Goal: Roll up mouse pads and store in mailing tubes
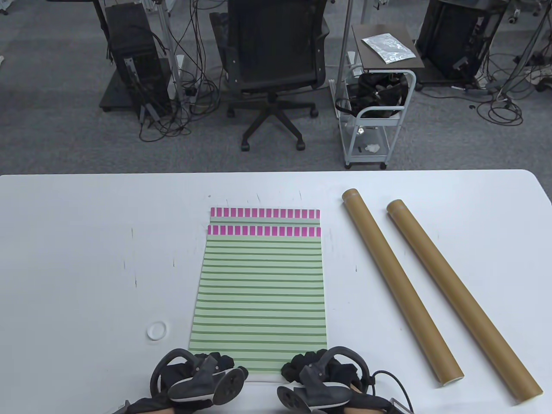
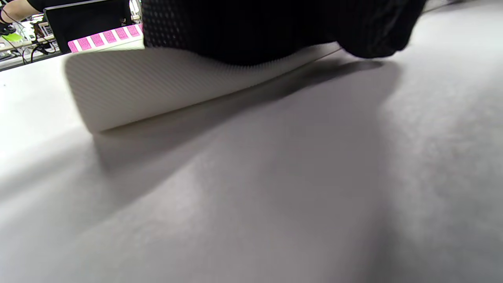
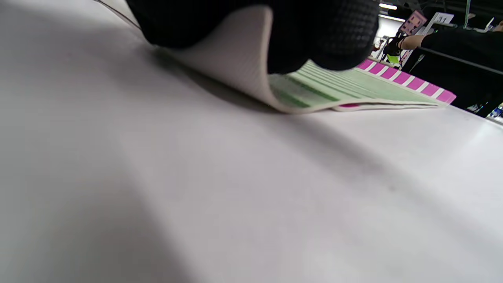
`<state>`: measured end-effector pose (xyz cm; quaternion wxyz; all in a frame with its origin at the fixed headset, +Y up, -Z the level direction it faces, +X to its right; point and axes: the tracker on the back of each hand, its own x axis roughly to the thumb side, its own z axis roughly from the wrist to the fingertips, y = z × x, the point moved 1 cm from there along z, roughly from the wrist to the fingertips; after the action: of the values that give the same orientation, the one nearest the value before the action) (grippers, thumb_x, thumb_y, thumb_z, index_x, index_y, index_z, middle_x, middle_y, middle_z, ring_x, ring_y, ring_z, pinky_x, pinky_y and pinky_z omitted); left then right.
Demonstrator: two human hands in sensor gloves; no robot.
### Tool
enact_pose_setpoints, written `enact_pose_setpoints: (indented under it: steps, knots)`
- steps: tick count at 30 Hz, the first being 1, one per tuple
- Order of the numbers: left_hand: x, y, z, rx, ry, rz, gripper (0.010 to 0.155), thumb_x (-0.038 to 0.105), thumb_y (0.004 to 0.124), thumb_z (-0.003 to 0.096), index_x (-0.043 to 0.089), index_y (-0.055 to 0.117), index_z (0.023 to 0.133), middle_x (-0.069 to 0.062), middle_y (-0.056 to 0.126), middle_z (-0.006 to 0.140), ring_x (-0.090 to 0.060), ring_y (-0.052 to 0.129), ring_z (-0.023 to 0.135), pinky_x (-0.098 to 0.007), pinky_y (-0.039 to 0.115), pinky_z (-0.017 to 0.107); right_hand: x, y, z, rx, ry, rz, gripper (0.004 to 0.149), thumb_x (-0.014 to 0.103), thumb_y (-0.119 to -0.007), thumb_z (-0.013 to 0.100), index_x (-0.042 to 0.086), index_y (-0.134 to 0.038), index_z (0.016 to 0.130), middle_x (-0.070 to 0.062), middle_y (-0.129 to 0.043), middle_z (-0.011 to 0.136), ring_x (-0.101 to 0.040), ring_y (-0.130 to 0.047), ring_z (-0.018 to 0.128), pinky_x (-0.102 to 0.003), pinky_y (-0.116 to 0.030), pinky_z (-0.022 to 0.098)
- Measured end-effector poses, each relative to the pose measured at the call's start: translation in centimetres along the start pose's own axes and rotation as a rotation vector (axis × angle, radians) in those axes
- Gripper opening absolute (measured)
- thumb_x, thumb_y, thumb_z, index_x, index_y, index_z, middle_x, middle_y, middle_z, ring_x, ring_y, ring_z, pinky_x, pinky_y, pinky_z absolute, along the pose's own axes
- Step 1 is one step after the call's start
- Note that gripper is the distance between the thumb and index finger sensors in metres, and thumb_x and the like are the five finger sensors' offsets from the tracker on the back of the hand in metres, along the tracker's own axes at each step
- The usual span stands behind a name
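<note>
Two green-striped mouse pads with pink-block top bands lie stacked mid-table; the top pad (image 1: 258,293) covers most of the lower pad (image 1: 265,212). My left hand (image 1: 211,364) grips the top pad's near left corner, my right hand (image 1: 308,362) its near right corner. The near edge is lifted and curled, its white underside showing in the left wrist view (image 2: 157,86) and the right wrist view (image 3: 239,63). Two brown mailing tubes (image 1: 399,282) (image 1: 461,295) lie diagonally to the right.
A small white tube cap (image 1: 156,330) lies on the white table (image 1: 86,258) left of the pads. Beyond the far edge stand an office chair (image 1: 274,64) and a cart (image 1: 375,116).
</note>
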<state>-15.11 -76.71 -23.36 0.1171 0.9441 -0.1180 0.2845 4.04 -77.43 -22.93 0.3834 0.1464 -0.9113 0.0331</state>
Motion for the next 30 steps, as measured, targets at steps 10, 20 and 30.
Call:
enact_pose_setpoints:
  steps: [10,20,30]
  knots:
    - [-0.1,-0.4,1.2,0.025,-0.011,0.053,0.044,0.052,0.081,0.0315,0.054,0.071,0.075,0.020,0.087,0.071,-0.004,0.095,0.060,-0.019,0.086,0.049,-0.8,-0.1,0.8,0.009,-0.066,0.121,0.056,0.043,-0.073,0.030,0.025,-0.065,0.083,0.002,-0.082,0.069,-0.013,-0.090,0.041,-0.036,-0.082,0.043]
    - [0.3,0.0,0.4,0.074,0.000,0.135,0.041,0.051,0.072,0.0415,0.048,0.067,0.082,0.020,0.085,0.075,-0.003,0.094,0.062,-0.018,0.085,0.051,0.2,-0.1,0.3,0.018,-0.077,-0.002,0.048,0.036,-0.065,0.043,0.024,-0.058,0.090,0.002,-0.079,0.074,-0.012,-0.089,0.046,-0.035,-0.081,0.045]
    - [-0.5,-0.5,0.9,0.036,-0.037,0.052,0.042,0.049,0.071,0.0422,0.048,0.068,0.084,0.022,0.086,0.076,-0.003,0.093,0.066,-0.020,0.084,0.055,0.0,0.5,1.5,-0.019,-0.101,-0.075,0.053,0.051,-0.068,0.028,0.029,-0.067,0.077,0.007,-0.085,0.070,-0.020,-0.083,0.061,-0.044,-0.067,0.064]
